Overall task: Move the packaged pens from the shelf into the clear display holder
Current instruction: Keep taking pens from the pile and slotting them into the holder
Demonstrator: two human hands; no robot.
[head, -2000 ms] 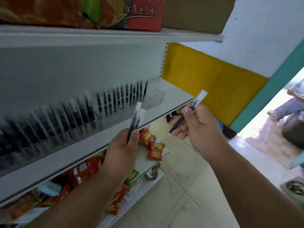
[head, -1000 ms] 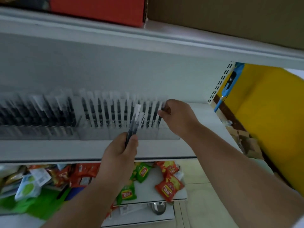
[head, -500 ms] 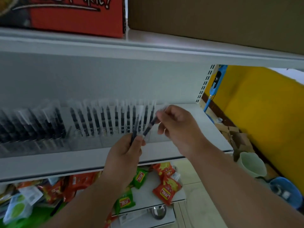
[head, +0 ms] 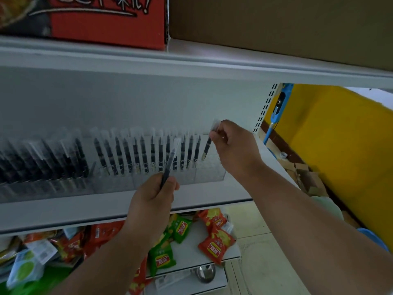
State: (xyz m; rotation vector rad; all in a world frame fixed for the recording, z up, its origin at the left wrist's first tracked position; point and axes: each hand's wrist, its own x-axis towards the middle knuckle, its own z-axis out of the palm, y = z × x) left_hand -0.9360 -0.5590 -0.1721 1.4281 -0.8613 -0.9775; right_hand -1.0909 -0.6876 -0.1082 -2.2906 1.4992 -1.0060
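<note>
Since half a second back: right hand (head: 232, 145) lifted from beside the left and carried to the far right end of the clear display holder (head: 210, 174), pinching a packaged pen (head: 207, 146) by its clear sleeve top, tip angled down just above the last empty slot. Left hand (head: 152, 195) lower, in front of the holder, fingers curled round one spare packaged pen (head: 170, 161), held upright; earlier a pair seemed held there, now only one shows clearly. Row of sleeved pens (head: 144, 152) already standing in the holder to the left of the empty end; a second, darker block of pens (head: 42, 160) further left, blurred.

Handling, as a judgement: light, stiff along the barrel, sleeve thin, crinkly and likely slippery; best pinched high on the sleeve or upper barrel, leaving the tip free to find the slot. Little force needed; main risk a knock to the neighbouring pens or a missed slot.

White metal shelf (head: 119, 207) under the holder, pale grey back panel behind. Upper shelf carrying a red printed carton (head: 102, 20) and a plain brown carton (head: 276, 24). Lower shelf strewn with red and green snack packets (head: 214, 248). Yellow wall (head: 340, 141) at right, with a blue-handled tool (head: 278, 109) hanging by the slotted upright. Tiled floor below.
</note>
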